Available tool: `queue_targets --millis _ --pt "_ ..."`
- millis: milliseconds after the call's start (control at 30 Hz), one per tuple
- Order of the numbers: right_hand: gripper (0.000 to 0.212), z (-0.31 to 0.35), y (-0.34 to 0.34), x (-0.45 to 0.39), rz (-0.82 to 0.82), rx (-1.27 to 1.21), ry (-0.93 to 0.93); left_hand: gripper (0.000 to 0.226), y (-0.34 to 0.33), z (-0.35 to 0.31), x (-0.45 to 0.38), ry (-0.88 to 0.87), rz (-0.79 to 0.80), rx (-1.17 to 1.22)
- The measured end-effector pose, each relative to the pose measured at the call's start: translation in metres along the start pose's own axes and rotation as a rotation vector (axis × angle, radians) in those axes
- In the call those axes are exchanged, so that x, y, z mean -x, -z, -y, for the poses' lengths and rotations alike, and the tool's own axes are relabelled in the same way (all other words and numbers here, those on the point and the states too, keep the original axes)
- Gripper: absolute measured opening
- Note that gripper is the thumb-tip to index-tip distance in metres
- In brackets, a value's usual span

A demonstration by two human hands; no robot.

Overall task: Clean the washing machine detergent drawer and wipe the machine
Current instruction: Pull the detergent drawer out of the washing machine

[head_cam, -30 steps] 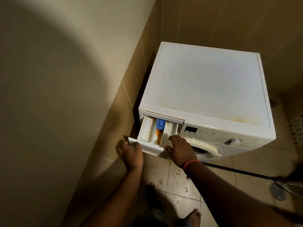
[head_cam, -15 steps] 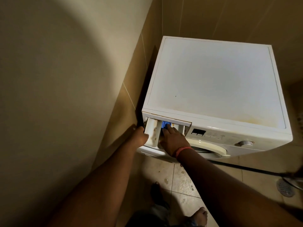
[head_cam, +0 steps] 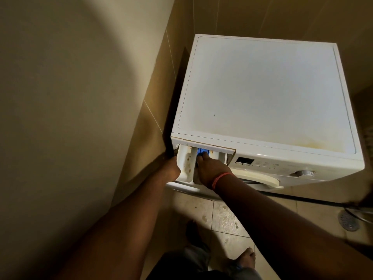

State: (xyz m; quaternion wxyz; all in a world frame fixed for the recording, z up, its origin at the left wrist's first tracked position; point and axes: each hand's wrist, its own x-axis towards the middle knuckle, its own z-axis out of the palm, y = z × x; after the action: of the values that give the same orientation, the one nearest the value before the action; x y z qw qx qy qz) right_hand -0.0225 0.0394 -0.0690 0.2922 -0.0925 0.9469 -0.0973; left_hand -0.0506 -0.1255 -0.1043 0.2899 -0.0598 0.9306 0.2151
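Your washing machine (head_cam: 262, 93) stands in the corner of a tiled room, filling the frame from about 12 to 3 o'clock, its white top marked with a yellowish stain near the front right edge. The detergent drawer (head_cam: 186, 164) sits at the machine's front left corner, close to the middle of the view, and it is pulled partway out, so you look down into its compartments. The left compartment shows brownish specks on its white wall.

Your left hand (head_cam: 171, 168) is at the drawer's left side, at 9 o'clock from it, fingers curled against the drawer's outer edge and gripping it; the fingertips themselves are hidden behind the drawer wall. Your right hand (head_cam: 210, 170), with an orange wristband (head_cam: 220, 179), reaches into the middle compartment, its fingers extended and pressing on the blue insert (head_cam: 202, 150) at the back of the drawer. How firmly it presses cannot be told.

At 3 o'clock from the drawer you see the dark display panel (head_cam: 244, 161), and further right the round dial (head_cam: 302, 173). The curved door rim (head_cam: 262, 178) shows just below them. On the tiled floor (head_cam: 226, 217) at 6 o'clock are your bare feet, and a floor drain (head_cam: 349, 221) lies at 4 o'clock.
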Motion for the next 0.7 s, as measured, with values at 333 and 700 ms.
queue_targets --millis 333,700 --pt "0.063 -0.002 -0.011 0.017 -0.044 -0.045 0.03 0.059 -0.016 0.005 0.016 0.015 -0.001 0.064" --pt "0.061 -0.015 -0.029 0.044 -0.04 -0.028 0.162 0.053 -0.046 0.01 0.041 0.115 0.07 0.182"
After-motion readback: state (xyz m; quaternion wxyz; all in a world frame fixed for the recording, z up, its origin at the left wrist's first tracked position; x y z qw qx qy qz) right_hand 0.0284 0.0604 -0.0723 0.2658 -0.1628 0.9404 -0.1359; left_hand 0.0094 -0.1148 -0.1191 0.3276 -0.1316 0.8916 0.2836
